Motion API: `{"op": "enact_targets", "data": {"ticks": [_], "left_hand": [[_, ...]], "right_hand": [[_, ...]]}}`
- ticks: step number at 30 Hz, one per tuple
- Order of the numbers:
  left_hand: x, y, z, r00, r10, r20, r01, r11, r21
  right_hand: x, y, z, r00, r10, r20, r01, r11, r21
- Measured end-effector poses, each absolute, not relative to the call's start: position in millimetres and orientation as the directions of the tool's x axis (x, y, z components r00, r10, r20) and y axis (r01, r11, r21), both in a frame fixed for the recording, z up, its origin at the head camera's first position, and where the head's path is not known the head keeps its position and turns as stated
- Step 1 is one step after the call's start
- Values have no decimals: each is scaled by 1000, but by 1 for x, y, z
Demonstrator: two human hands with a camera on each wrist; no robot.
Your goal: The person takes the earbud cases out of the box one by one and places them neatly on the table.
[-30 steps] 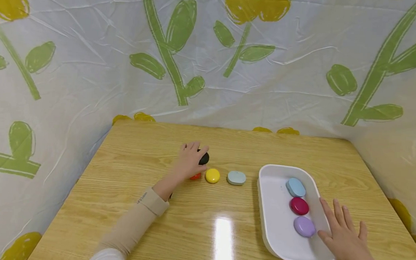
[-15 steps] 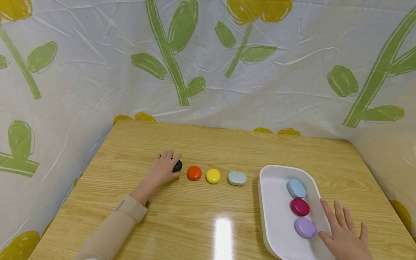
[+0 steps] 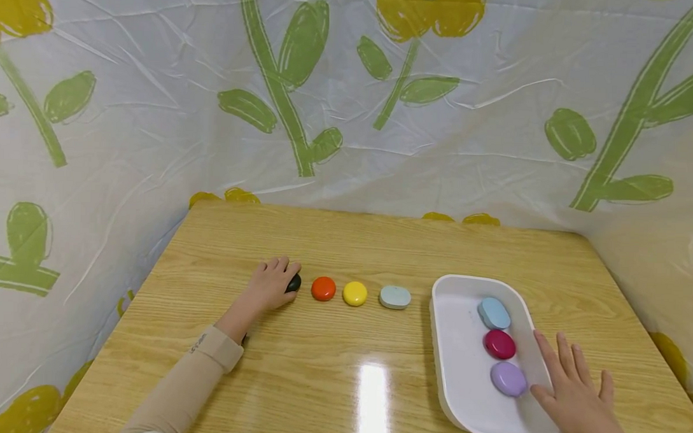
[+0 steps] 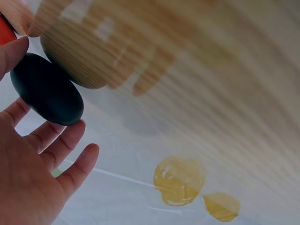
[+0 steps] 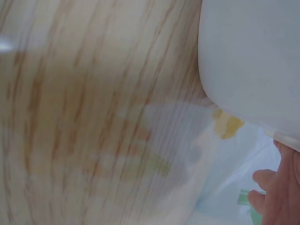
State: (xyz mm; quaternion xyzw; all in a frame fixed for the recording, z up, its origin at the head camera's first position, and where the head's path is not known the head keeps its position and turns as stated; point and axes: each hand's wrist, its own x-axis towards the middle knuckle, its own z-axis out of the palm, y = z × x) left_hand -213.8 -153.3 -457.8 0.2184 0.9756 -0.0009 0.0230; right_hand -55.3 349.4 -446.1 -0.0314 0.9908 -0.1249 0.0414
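Observation:
My left hand (image 3: 268, 286) pinches a smooth black oval pebble (image 4: 47, 89) between thumb and fingers, down at the wooden table. In the left wrist view the pebble meets its reflection on the tabletop. Just right of it, in the head view, a red pebble (image 3: 323, 288), a yellow pebble (image 3: 354, 293) and a pale grey-blue pebble (image 3: 395, 297) form a row. On the right side my right hand (image 3: 583, 397) has its fingers spread, with fingertips at the right rim of a white tray (image 3: 437, 347); it holds nothing.
Inside the tray lie a light blue pebble (image 3: 494, 313), a crimson pebble (image 3: 499, 344) and a purple pebble (image 3: 509, 379). The wooden table (image 3: 295, 380) is bounded behind and at the sides by a flower-printed sheet (image 3: 173, 96).
Carrying the black pebble, my left hand has moved left and lowered to the table beside the red pebble, which came into full view. My right hand and the tray have stayed put.

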Motion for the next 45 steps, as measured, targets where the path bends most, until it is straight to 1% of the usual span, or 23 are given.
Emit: {"op": "enact_targets", "data": {"ticks": [8,13,17,20,23,28,31,36,38,41,45], "left_hand": [[-214,-154,-459,-903,427,-53,426,904,42],[-215,-152,-456,-919,389,-64,387,921,42],[-217,-138,-445,-926,373,-54,369,927,66],[-217,-116,-432,-908,418,-21,415,906,86],[-214,-86,-421,-868,496,31,497,864,81],[-204,-32,-409,-772,631,73,633,774,12],[-195,-1,-410,-710,699,87,700,714,-25],[-179,49,-416,-597,797,90,788,604,-120],[-174,66,-420,-556,828,76,812,560,-166],[-167,89,-426,-509,860,38,838,506,-205],[-159,115,-431,-484,873,-59,865,467,-182]], "right_hand": [[-53,350,-449,-996,-74,-51,-60,968,-242],[-52,351,-451,-997,-73,-38,-62,968,-242],[-52,351,-451,-997,-73,-37,-62,968,-244],[-51,351,-451,-997,-74,-32,-64,968,-244],[-51,352,-451,-997,-73,-28,-64,969,-240],[-53,352,-449,-996,-74,-49,-60,970,-237],[-54,351,-447,-996,-76,-55,-60,970,-237],[-53,351,-448,-996,-85,-23,-78,971,-228],[-52,351,-449,-996,-92,-3,-89,971,-224],[-51,350,-450,-995,-100,25,-103,970,-219],[-51,351,-452,-993,-106,44,-113,970,-215]]}}
